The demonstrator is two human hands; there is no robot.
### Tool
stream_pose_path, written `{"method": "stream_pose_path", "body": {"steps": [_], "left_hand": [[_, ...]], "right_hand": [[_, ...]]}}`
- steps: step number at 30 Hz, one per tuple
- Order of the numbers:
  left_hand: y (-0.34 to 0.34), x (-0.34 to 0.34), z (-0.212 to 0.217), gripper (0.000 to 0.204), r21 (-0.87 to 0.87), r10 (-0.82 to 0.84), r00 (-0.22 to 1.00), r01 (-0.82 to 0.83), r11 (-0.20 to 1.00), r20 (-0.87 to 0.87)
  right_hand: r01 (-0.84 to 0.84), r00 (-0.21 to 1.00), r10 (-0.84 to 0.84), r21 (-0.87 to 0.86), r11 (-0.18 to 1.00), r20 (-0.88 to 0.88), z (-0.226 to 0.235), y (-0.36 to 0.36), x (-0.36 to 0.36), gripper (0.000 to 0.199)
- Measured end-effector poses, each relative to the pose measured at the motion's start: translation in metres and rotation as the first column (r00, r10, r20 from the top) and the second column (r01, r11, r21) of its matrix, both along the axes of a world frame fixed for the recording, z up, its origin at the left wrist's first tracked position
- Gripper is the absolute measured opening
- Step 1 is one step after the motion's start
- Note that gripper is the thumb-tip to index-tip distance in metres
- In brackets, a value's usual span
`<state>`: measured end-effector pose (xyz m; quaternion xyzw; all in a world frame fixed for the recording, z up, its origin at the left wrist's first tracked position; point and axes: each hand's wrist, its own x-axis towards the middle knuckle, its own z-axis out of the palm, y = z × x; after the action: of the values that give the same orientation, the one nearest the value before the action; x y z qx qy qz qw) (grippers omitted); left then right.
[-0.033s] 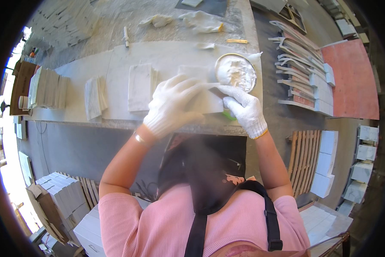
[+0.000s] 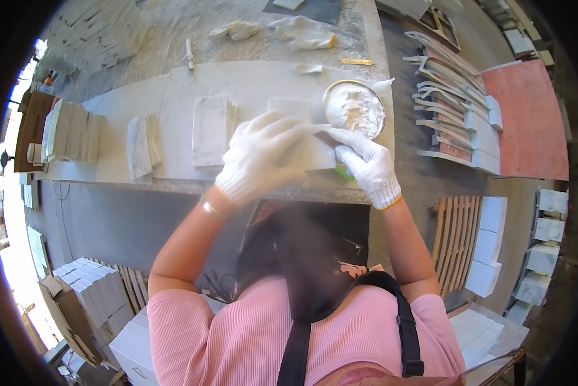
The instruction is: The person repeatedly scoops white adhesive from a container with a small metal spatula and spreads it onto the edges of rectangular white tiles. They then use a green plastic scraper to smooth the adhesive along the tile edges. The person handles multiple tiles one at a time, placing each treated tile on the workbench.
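Observation:
My left hand, in a white knit glove, lies over a pale marble tile on the bench, fingers stretched out and thumb apart. Blur softens its fingertips. Opposite it, my right hand, gloved too, pinches a flat grey blade that looks like a putty knife; the glove hides the rest of it. A bit of green shows below that hand. Just beyond stands a round tub of white paste. Left of my left hand rests a stack of marble tiles.
More tile stacks line the bench to the left. Loose gloves, a yellowish strip and a white stick lie farther back. Right of the bench are a rack of curved slats and a wooden pallet.

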<state>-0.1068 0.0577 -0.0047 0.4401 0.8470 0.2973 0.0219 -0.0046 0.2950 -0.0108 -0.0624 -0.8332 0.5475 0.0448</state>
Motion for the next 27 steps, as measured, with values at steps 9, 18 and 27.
{"method": "stream_pose_path", "body": {"steps": [9, 18, 27], "left_hand": [[-0.001, 0.001, -0.005, 0.083, 0.023, 0.011, 0.999, -0.010, 1.000, -0.041], [0.001, 0.003, -0.007, 0.081, 0.024, 0.034, 0.997, -0.032, 0.999, -0.063], [0.000, 0.003, -0.006, 0.083, 0.003, 0.026, 0.997, -0.026, 1.000, -0.068]], "right_hand": [[0.067, 0.997, -0.068, 0.039, 0.997, 0.033, -0.002, -0.008, 0.013, 0.039], [-0.009, 1.000, 0.006, 0.163, 0.987, 0.015, 0.001, -0.027, 0.038, 0.036], [0.170, 0.983, -0.162, -0.103, 0.980, 0.084, 0.016, -0.002, 0.037, 0.038]]}}
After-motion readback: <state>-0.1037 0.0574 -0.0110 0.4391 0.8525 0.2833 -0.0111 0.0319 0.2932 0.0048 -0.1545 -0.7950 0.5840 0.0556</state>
